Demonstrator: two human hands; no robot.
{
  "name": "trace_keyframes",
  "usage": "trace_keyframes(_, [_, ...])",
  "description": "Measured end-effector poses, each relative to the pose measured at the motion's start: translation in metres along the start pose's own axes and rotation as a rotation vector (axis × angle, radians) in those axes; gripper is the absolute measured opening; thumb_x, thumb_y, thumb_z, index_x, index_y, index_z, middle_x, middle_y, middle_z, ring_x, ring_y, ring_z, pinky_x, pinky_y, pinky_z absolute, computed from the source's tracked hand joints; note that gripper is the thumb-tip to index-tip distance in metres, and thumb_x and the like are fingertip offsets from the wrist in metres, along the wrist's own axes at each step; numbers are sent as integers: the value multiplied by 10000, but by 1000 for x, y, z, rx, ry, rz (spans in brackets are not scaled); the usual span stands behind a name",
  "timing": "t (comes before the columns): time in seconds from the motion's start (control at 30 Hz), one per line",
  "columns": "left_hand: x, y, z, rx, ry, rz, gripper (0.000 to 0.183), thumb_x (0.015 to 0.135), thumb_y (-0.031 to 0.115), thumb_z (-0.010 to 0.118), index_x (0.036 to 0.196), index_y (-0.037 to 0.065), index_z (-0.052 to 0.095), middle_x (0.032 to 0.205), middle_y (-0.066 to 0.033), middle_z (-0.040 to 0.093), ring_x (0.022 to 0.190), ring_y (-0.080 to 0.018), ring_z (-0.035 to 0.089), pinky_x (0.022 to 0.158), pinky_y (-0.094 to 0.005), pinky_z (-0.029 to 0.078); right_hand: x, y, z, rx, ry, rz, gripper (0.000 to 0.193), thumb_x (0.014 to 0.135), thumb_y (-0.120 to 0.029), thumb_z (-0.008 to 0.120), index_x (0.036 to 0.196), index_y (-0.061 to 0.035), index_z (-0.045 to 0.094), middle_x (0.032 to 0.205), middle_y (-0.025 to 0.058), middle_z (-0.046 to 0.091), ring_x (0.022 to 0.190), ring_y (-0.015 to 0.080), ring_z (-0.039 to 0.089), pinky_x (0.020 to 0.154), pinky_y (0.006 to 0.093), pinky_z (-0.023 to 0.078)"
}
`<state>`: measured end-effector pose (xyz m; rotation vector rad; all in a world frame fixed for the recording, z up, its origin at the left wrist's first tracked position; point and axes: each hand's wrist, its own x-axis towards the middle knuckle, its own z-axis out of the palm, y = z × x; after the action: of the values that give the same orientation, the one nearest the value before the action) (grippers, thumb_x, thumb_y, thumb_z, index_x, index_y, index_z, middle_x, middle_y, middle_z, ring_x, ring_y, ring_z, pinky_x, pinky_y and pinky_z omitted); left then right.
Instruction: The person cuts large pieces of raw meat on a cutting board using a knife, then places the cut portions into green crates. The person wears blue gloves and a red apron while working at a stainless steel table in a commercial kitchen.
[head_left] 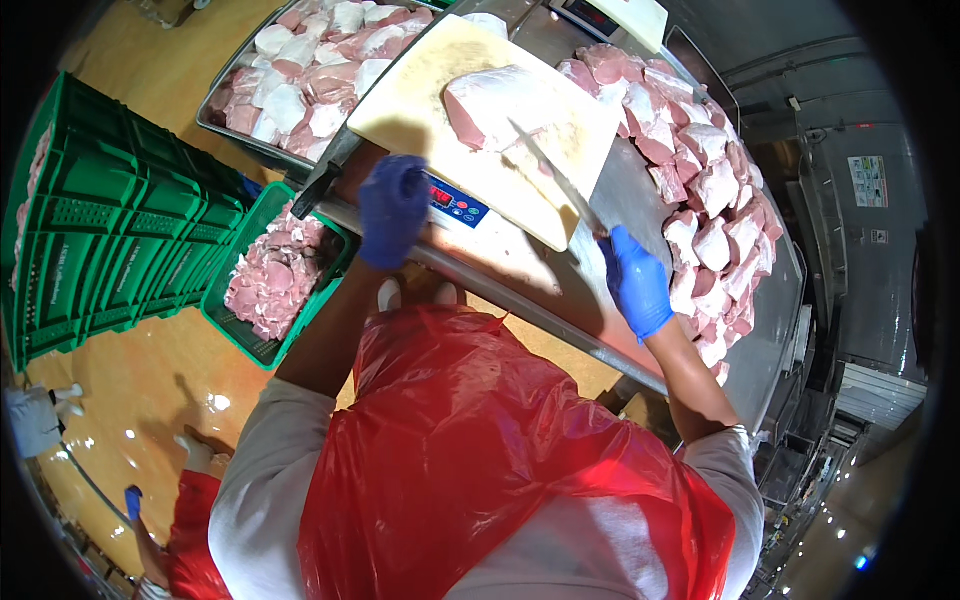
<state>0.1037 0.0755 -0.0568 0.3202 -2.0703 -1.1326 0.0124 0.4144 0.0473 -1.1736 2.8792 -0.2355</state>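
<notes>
My right hand [637, 283], in a blue glove, grips a knife [560, 180]. Its blade points up and left, with the tip at a large piece of pale pink meat with a white fat layer [497, 108]. That meat lies on a worn, cream-coloured cutting board [410, 90]. My left hand [394, 207], also gloved in blue, is off the meat, beside the board's near left edge and the blue scale panel [458, 203] with its red display. Its fingers are curled closed; whatever they may hold is hidden.
Cut meat pieces [715, 190] are heaped on the steel table [775, 310] at right. A metal tray [212, 112] of meat stands at far left. Left of me are a green crate [215, 290] of trimmings and stacked green crates [100, 220]. Another person's red apron [195, 530] shows at lower left.
</notes>
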Motion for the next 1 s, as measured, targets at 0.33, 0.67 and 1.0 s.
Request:
trace_keyframes(0.33, [34, -9, 101, -16, 133, 218, 231, 783, 15, 736, 970, 88, 621, 909, -99, 622, 806, -293, 658, 705, -386, 542, 80, -42, 40, 129, 146, -31, 140, 988, -168, 547, 1037, -54, 482, 827, 242, 639, 704, 443, 651, 596, 537, 511])
trace_keyframes(0.67, [25, 3, 87, -137, 249, 116, 103, 736, 6, 751, 774, 55, 668, 735, -124, 638, 709, -319, 647, 649, -394, 544, 108, -22, 30, -73, -72, -197, 188, 962, -167, 554, 1122, -74, 528, 850, 199, 670, 708, 420, 674, 622, 506, 550])
trace_keyframes(1.0, [43, -23, 69, 35, 181, 116, 128, 718, 96, 800, 742, 95, 674, 736, -72, 669, 683, -273, 672, 621, -371, 540, 156, -82, 62, 111, 0, -122, 215, 971, -221, 545, 1099, -48, 546, 858, 266, 674, 761, 444, 675, 673, 533, 548])
